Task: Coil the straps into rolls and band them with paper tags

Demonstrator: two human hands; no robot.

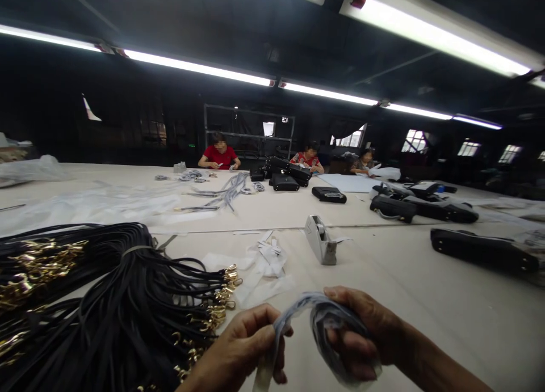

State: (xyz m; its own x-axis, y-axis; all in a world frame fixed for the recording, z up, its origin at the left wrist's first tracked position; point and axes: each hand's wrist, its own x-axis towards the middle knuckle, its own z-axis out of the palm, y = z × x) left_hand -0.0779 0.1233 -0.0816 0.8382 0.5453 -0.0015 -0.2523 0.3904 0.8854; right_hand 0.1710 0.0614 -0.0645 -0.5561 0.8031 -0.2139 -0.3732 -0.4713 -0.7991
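My left hand [247, 342] pinches the loose end of a dark strap in clear plastic film [318, 327] between thumb and fingers. The rest of that strap is wound into a coil, and my right hand [372, 324] grips it with the fingers inside the loop. A short stretch of the strap arches between both hands, above the pale table [395, 290]. To the left of my left hand lies a big bundle of black straps with gold clasps [131, 301], tied with a band. Beyond the hands are white paper scraps [270, 256] and a tape dispenser [320, 241].
Wrapped straps [227, 193] lie across the table's far half. Black bags [285, 181] are piled there, with more black bags [426, 205] to the right. Plastic sheets [106, 205] spread at the left. Three people sit along the far side, one in a red top [219, 155].
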